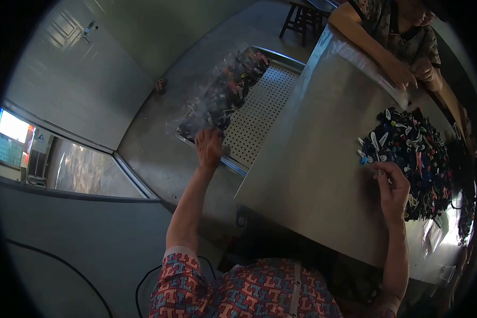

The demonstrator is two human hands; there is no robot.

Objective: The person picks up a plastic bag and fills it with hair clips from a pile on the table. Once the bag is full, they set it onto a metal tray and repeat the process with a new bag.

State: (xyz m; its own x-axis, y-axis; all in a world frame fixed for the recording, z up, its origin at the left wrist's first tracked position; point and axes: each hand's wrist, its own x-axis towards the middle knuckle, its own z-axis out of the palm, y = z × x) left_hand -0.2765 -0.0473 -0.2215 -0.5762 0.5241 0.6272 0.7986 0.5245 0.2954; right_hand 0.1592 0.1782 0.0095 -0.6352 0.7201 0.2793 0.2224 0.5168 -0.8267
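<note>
My left hand (209,147) is stretched out over the near end of a perforated metal tray (265,100). Its fingers are extended and slightly apart at the edge of a heap of small dark packed items in clear plastic bags (217,100). My right hand (392,188) is above the metal table (312,143), its thumb and index finger bent toward each other beside a large pile of colourful hair clips (418,159). A blue clip (365,159) lies just past its fingertips. Whether those fingertips pinch anything is too small to tell.
Across the table sits a person (387,47), with both hands near a sheet of clear plastic (365,66) at the table's far edge. A dark wooden stool (301,24) stands behind. Grey wall panels (79,69) and a low window opening are on the left.
</note>
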